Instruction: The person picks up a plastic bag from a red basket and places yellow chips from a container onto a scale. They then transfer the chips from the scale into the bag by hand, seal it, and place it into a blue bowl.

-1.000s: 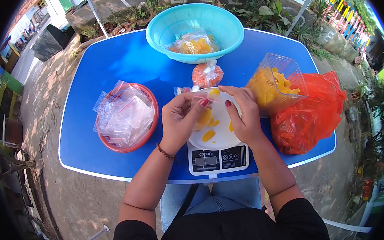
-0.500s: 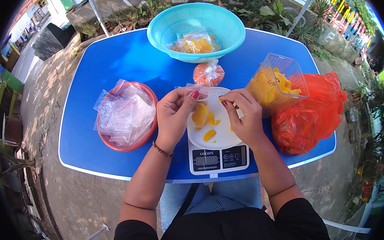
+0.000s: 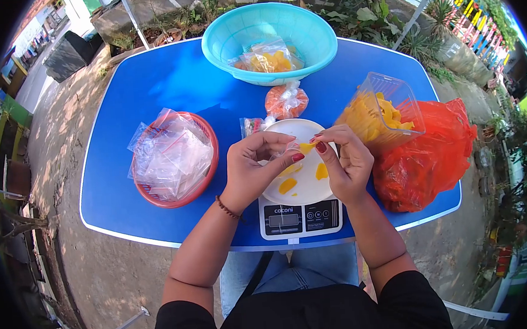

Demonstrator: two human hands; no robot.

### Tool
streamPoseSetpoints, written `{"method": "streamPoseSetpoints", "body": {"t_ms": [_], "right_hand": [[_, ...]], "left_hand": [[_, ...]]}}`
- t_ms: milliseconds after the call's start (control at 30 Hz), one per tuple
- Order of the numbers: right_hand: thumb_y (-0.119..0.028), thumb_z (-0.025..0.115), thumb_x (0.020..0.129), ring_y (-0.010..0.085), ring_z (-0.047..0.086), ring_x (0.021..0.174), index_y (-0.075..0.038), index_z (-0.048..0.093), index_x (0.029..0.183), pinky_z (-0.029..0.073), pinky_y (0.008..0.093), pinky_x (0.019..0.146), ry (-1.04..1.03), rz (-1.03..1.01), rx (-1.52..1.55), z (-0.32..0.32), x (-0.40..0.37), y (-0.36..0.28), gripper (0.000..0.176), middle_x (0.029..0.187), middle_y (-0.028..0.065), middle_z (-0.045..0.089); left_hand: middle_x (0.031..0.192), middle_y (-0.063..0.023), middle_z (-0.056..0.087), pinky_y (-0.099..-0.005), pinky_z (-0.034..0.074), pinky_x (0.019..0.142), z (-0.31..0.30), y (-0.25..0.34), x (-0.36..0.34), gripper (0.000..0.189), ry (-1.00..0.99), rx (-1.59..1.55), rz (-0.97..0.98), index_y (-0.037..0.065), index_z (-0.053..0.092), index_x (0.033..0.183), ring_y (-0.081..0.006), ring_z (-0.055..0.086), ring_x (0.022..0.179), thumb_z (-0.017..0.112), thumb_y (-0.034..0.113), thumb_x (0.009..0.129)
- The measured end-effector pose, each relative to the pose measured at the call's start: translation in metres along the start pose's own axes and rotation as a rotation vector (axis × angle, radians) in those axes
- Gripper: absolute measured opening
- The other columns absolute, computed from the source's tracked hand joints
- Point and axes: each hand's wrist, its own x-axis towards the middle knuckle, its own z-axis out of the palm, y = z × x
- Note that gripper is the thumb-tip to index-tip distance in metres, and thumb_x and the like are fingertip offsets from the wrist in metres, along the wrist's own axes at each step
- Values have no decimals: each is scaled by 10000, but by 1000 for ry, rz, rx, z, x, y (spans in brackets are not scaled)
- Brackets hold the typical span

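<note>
Over the white plate (image 3: 306, 192) of a kitchen scale (image 3: 301, 220), my left hand (image 3: 253, 168) pinches a clear zip bag (image 3: 291, 148) by its edge. My right hand (image 3: 350, 165) is closed on a thin yellow slice (image 3: 306, 147), its fingertips right at the bag's opening. Both thumbs face each other a short way apart. On the plate lie a few more slices, one yellow piece (image 3: 287, 186) near the left and another yellow piece (image 3: 321, 172) by my right thumb. My left hand covers part of the plate's left side.
A red basket (image 3: 213, 167) of clear bags stands left. Behind the plate sit a pouch of orange bits (image 3: 286, 104) and a small packet (image 3: 252, 126). A turquoise basin (image 3: 209, 50) holds filled bags. At right are a clear tub (image 3: 413, 95) of yellow slices and a red plastic bag (image 3: 426, 163).
My left hand has turned and lowered with the zip bag, uncovering the small packet. My right hand has shifted slightly right and now holds a yellow slice against the bag's opening.
</note>
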Motion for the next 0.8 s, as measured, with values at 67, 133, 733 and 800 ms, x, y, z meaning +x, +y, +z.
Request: {"method": "streamPoseSetpoints", "body": {"t_ms": [67,133,733,800], "right_hand": [[7,718,854,186,636,848,8,686,961,487,298,794,69,83,43,4,-1,-6,112,924,98,707],[0,719,847,203,629,869,-3,692,963,478,314,812,35,61,-6,3,0,-6,119,944,95,703],[-34,639,847,264,568,1000,-80,707,1105,459,397,923,-599,-53,-519,0,2,5,271,1161,47,683],[-2,636,843,269,586,963,-62,713,1052,479,392,889,-546,-49,-476,-1,3,6,231,1094,64,688]], "left_hand": [[1010,-114,737,-250,576,817,0,-1,1,318,13,-44,0,-22,659,1093,-128,705,925,798,11,809],[1023,-113,734,-257,574,835,0,0,0,302,-5,-39,7,-24,658,1095,-130,702,939,785,10,823],[1278,-237,600,-433,552,948,-18,0,12,288,132,-677,-91,36,489,1277,-357,646,1137,473,212,1049],[1259,-225,618,-412,556,938,-15,-1,12,282,136,-591,-96,18,527,1248,-331,660,1117,499,207,1040]]}}
